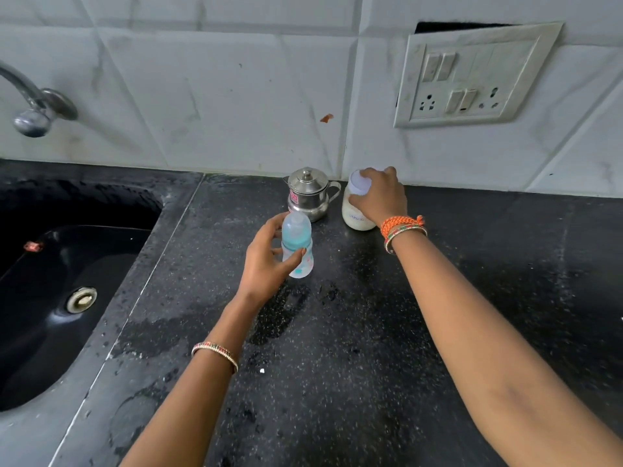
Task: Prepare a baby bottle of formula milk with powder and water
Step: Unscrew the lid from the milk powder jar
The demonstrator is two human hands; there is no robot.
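Fingers [296, 256] of left hand [266, 261] curl round baby bottle [296, 244].

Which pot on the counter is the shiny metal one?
The small steel pot with a lid and handle, standing at the back by the wall. The jar beside it is see-through with white powder, and the baby bottle is clear plastic with blue.

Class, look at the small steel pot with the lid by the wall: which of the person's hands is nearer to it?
Roughly equal, the left marginally. The left hand, around the baby bottle, is just in front of the steel pot. The right hand grips the powder jar beside the pot.
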